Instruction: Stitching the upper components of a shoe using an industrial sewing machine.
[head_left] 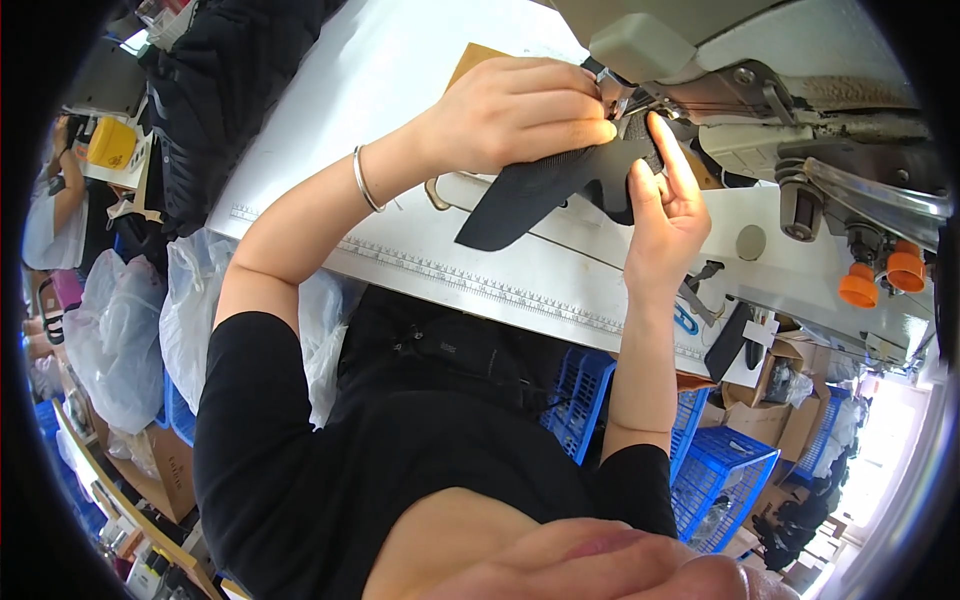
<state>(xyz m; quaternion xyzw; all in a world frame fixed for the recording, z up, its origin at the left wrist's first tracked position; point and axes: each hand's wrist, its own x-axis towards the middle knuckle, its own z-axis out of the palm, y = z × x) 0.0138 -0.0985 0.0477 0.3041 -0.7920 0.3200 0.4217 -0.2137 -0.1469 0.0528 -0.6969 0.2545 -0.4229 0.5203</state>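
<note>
A black fabric piece (525,205) with patches of mesh lies under the head of a sewing machine (645,50), by the metal presser foot (618,97). My left hand (525,112) is closed on its upper left part, fingertips close beside the foot. From the other side, my right hand (672,200) grips the piece's right edge, its index finger stretched along the mesh toward the foot and the thumb against the edge. The remaining right fingers curl in. One broad flap of the piece hangs loose toward me. The needle tip cannot be made out.
The white table (400,215) has a ruler strip (480,285) along its near edge. Dark garments (215,110) lie at the left. Blue baskets (725,480) and plastic bags (115,335) stand below. Small tools (735,335) lie at the right. Another person's arm (68,190) shows far left.
</note>
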